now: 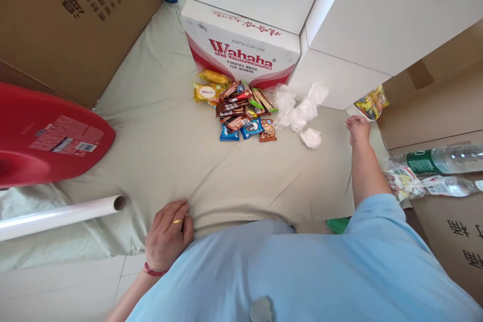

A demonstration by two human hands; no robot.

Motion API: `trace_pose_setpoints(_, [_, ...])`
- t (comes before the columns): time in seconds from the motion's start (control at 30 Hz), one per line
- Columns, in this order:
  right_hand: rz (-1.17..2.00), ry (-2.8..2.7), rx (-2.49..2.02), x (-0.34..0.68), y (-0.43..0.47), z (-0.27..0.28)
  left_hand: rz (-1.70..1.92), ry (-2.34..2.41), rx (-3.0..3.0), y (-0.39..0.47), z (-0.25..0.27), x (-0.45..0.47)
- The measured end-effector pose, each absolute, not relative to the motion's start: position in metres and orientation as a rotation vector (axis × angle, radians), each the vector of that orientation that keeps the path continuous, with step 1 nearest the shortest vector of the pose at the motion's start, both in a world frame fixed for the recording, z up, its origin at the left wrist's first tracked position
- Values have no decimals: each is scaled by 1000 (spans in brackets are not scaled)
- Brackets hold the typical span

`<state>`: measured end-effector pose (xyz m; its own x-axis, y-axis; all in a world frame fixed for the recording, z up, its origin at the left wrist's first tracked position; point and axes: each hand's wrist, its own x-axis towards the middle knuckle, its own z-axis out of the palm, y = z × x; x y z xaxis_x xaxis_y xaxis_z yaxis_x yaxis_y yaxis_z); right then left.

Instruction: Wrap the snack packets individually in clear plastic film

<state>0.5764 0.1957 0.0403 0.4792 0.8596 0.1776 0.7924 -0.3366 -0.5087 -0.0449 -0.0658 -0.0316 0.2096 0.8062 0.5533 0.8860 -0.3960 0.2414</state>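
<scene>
My left hand (169, 234), with a gold ring and a red wrist band, lies flat and holds nothing at the near edge of the cloth-covered table (158, 161). At the right, my right hand (358, 129) has its fingers curled in, right beside a white bowl (353, 110) of yellow snack packets (373, 102). What these fingers hold, if anything, is hidden. A pile of wrapped snacks (239, 105) in brown, blue, yellow and green lies mid-table. Several crumpled clear plastic bags (300, 113) lie right of it.
A Wahaba-lettered water carton (241, 50) stands behind the snacks, against white boxes (335, 75). On the left are a cardboard box (75, 35), a red container (56, 133) and a white roll (64, 216). Plastic bottles (453, 160) lie at the right.
</scene>
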Motion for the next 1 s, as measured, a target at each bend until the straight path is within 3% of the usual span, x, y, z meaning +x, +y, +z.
trace_pose_setpoints(0.2, [741, -1363, -1992, 500, 143, 25, -1037, -1694, -2362, -67, -30, -45])
trace_pose_setpoints(0.27, [783, -1306, -1977, 474, 121, 19, -1148, -1778, -2421, -67, -25, -45])
trace_pose_setpoints(0.37, [792, -1181, -1908, 427, 87, 8, -1348, -2133, -2428, -63, -10, -41])
trace_pose_setpoints(0.47, [1124, -850, -1596, 367, 52, -1, -1474, -2535, -2425, -50, 9, -23])
trace_pose_setpoints(0.63, [1496, -614, -1346, 277, 8, 2, -2088, -2793, -2707, -15, 28, 38])
trace_pose_setpoints(0.8, [1487, -940, -1369, 265, -1, 15, -2232, -2843, -2833, 12, 25, 81])
trace_pose_setpoints(1.0, [882, -914, -1609, 331, 26, 13, -2519, -3063, -2289, 13, 12, 75])
